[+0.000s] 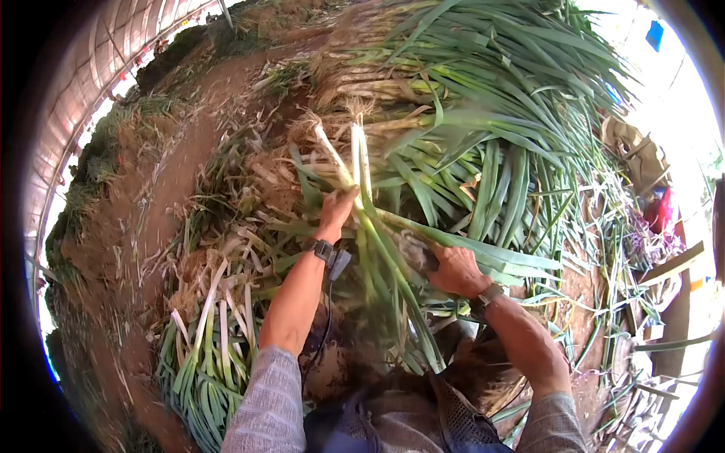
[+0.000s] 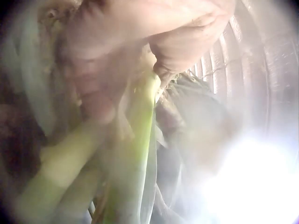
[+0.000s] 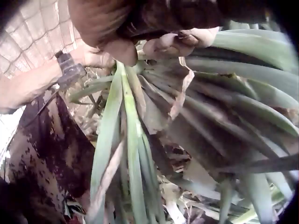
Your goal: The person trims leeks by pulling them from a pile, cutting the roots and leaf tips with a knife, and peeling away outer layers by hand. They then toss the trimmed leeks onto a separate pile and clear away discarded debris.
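Observation:
In the head view my left hand (image 1: 337,209) grips several leeks (image 1: 358,162) around their pale shafts, roots pointing up and away, green leaves (image 1: 404,291) hanging toward my body. The left wrist view, hazy with glare, has the curled left hand (image 2: 140,37) around a green-white shaft (image 2: 140,121). My right hand (image 1: 457,270) is at a long leaf (image 1: 498,253) slanting right from the bunch. From the right wrist, the right hand's (image 3: 149,37) thumb and curled fingers pinch leaves close beside the left hand (image 3: 98,58).
A large pile of leeks (image 1: 483,68) lies ahead and to the right. A smaller bunch (image 1: 211,355) with white shafts lies at lower left. Bare soil (image 1: 143,226) and plant scraps stretch left; loose leaves litter the ground at right, near a red item (image 1: 662,211).

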{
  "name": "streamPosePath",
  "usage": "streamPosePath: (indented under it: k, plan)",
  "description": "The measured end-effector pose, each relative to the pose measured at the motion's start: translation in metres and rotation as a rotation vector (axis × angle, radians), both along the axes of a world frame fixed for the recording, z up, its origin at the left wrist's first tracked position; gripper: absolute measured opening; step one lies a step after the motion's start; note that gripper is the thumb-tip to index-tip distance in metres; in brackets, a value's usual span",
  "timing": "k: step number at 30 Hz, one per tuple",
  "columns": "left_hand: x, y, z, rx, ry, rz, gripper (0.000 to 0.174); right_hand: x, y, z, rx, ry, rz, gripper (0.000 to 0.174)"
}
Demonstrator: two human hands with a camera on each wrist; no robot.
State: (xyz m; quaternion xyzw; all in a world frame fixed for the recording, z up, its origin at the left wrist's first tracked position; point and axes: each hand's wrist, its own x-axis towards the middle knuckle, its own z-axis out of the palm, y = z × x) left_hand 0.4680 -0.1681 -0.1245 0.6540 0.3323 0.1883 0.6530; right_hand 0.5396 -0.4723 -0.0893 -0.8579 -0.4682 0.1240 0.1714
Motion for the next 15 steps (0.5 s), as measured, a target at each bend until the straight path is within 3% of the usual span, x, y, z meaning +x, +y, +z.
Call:
streamPosePath:
  k: [4,7,15]
  plan:
    - [0.003,0.019,-0.027,0.042,-0.006,-0.057,0.04,0.003,0.019,0.025,0.085,0.077,-0.099,0.039]
    - [-0.005,-0.007,0.01,-0.086,-0.009,-0.023,0.043,0.003,0.027,0.029,0.112,0.117,-0.108,0.039]
    - [-0.01,-0.004,0.025,-0.119,0.051,-0.089,0.054,0.012,0.045,0.024,0.132,0.076,-0.127,0.037]
